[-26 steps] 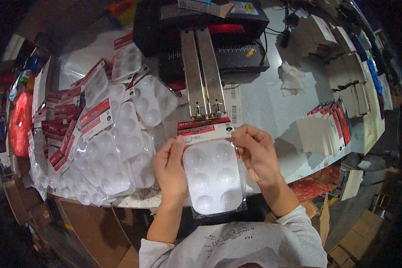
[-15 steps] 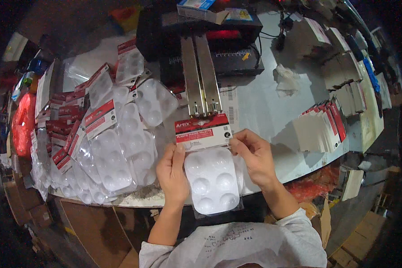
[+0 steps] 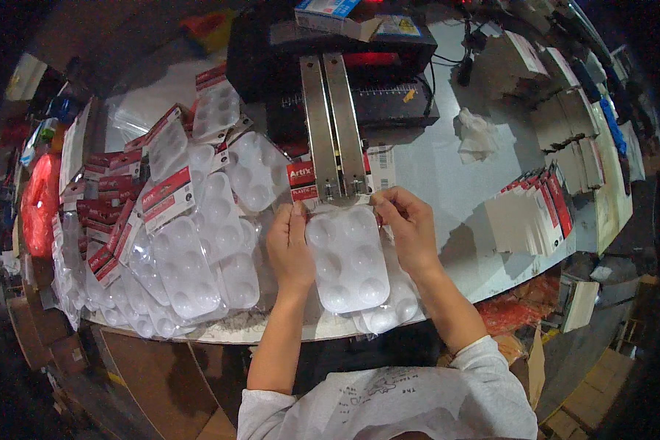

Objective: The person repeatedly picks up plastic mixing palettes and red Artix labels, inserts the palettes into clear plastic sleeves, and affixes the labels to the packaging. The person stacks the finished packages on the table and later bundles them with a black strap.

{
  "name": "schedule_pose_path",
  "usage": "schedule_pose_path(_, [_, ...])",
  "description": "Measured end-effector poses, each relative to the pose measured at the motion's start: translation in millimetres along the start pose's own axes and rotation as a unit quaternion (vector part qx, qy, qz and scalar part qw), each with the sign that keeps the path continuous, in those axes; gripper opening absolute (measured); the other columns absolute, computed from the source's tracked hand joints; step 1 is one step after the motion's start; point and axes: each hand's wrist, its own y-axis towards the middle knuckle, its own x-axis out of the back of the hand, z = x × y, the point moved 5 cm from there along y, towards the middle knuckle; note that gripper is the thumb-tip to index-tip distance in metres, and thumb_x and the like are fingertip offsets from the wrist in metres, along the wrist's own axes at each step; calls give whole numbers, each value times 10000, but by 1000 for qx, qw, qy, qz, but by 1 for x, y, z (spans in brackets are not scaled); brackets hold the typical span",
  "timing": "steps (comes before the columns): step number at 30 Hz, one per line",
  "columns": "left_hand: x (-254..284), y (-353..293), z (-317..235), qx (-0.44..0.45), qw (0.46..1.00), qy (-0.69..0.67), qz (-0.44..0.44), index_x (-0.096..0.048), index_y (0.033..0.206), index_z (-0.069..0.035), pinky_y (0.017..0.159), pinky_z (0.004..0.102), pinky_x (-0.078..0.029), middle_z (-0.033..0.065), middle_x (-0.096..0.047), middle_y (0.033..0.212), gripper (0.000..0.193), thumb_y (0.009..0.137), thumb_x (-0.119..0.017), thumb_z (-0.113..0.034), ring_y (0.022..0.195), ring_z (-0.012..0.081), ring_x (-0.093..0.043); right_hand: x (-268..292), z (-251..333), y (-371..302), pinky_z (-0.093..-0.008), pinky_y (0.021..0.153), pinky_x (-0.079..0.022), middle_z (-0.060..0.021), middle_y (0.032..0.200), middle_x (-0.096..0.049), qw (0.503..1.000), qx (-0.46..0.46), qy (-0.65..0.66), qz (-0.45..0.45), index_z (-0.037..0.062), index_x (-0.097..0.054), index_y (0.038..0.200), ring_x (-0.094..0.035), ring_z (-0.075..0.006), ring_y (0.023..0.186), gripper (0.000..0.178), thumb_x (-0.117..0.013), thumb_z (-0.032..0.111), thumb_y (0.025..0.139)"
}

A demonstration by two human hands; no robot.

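On your left, clear-bagged palettes (image 3: 187,275) lie in a loose heap, several topped with red-and-white header cards (image 3: 167,199); those look made up, though their joins are too small to check. Next, your left hand (image 3: 291,249) pinches the upper left corner of a white palette (image 3: 347,257) in its clear bag, thumb and fingers close together. This palette lies at the table's front, just below two metal bars (image 3: 317,128). A red-and-white card (image 3: 301,176), apparently its own, sits partly hidden under them, so you cannot tell whether it is fixed. Another palette (image 3: 392,314) lies partly beneath. Your right hand (image 3: 411,229) pinches the upper right corner just as narrowly. Farther right, a fanned card stack (image 3: 528,209) stands without palettes, so plenty appears left.
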Motion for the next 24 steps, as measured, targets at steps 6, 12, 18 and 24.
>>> schedule_pose_path(6, [23,-36,4,6,990,128,55,-546,824,9,650,310,-387,74,-550,714,239,915,-476,-201,668,170,-474,51,57,-24,-262,676,-456,-80,833,-623,974,192,-117,-32,-19,-609,910,-587,-133,771,230,-415,16,790])
schedule_pose_path(12, [158,-40,-104,-166,906,360,-148,-596,1036,-2,904,367,-399,164,-569,1063,205,888,-493,-98,1055,268,-510,225,119,-41,-371,894,-421,-214,1102,-591,707,167,-615,-305,-23,-468,1253,-582,-303,1006,664,-656,408,784])
schedule_pose_path(18, [91,-42,-90,-140,849,479,-173,-601,922,-7,903,450,-376,184,-496,1124,319,700,-727,-197,1035,333,-487,254,91,-34,-343,876,-445,-223,1109,-596,808,86,-537,-228,-22,-455,1266,-617,-257,970,764,-742,397,696])
schedule_pose_path(24, [-25,-86,-9,-163,914,369,39,-555,831,-30,910,419,-380,182,-492,1125,222,741,-710,-161,983,293,-514,224,108,-43,-320,790,-480,-139,929,-669,798,121,-509,-299,34,-562,1154,-645,-209,838,568,-745,335,708])
